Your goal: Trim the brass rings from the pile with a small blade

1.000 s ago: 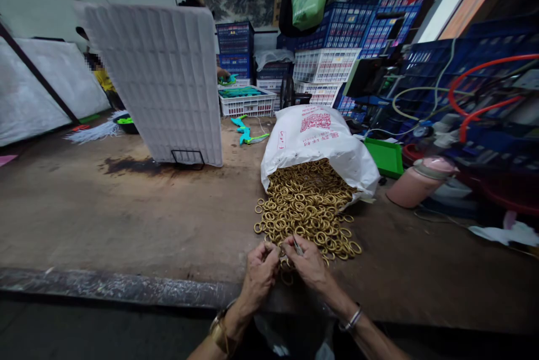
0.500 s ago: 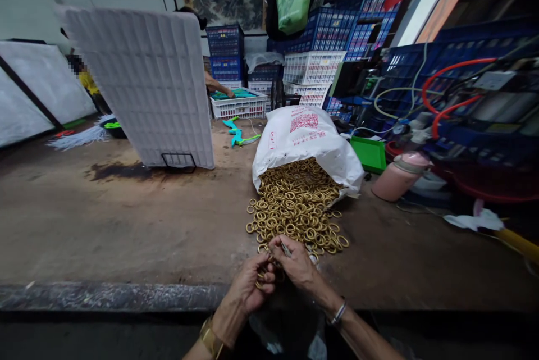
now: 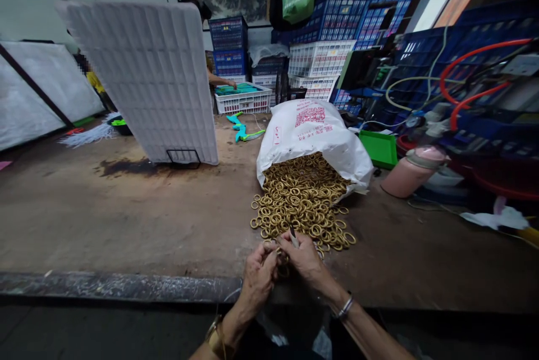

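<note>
Close together at the table's front edge, my left hand (image 3: 257, 277) is closed around a few gold rings (image 3: 281, 259). My right hand (image 3: 306, 261) pinches a small knife-like blade (image 3: 293, 237), its dark tip pointing up and away; the grip end is hidden by the fingers. The fingertips of both hands meet at the rings. Just beyond them lies a heap of loose gold rings (image 3: 303, 203), spilling from the mouth of a white sack (image 3: 311, 130) with red print.
A pale ribbed panel (image 3: 155, 79) stands upright on the table (image 3: 202, 214) at left. Behind it, a co-worker's arm (image 3: 222, 80) reaches over a white crate (image 3: 242, 103) of turquoise pieces. A pink bottle (image 3: 410, 172) and green tray (image 3: 379, 147) stand right of the sack.
My left hand has turned so its back faces up more, with the thumb toward the rings. The blade in my right hand points more upright. The view has shifted slightly.
</note>
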`<control>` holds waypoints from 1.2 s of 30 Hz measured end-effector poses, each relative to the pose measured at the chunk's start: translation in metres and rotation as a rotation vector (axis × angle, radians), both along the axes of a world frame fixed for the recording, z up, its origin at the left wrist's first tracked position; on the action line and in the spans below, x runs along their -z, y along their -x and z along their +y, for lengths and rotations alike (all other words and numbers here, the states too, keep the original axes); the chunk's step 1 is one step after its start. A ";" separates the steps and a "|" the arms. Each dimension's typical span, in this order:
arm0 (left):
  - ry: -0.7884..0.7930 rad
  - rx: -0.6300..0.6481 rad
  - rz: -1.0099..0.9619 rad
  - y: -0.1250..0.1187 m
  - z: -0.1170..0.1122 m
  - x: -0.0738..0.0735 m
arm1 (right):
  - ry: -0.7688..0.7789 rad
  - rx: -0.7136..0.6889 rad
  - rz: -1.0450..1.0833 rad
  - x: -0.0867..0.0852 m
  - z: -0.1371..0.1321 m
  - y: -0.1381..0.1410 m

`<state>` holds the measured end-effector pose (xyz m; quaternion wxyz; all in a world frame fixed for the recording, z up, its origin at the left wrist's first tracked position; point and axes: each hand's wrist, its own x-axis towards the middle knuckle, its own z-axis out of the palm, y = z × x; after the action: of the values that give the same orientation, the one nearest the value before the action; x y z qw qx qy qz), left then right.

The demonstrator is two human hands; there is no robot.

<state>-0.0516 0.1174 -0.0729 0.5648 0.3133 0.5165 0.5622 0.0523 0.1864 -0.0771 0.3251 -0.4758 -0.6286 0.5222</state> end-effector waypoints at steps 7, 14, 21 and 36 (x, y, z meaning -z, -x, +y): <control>0.030 0.074 -0.188 0.003 -0.002 0.000 | -0.024 -0.032 -0.043 0.000 -0.001 -0.002; 0.006 0.040 -0.237 0.002 0.001 -0.001 | -0.363 -0.199 -0.393 -0.001 -0.010 -0.011; 0.046 0.027 -0.140 0.001 0.003 -0.002 | -0.422 -0.222 -0.559 -0.009 -0.014 -0.009; -0.052 0.074 -0.252 0.008 -0.008 -0.024 | -0.393 -0.105 -0.884 -0.004 0.005 -0.031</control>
<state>-0.0600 0.1092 -0.0491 0.6374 0.2737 0.4145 0.5891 0.0830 0.1914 -0.0735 0.0838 -0.5491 -0.8165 0.1574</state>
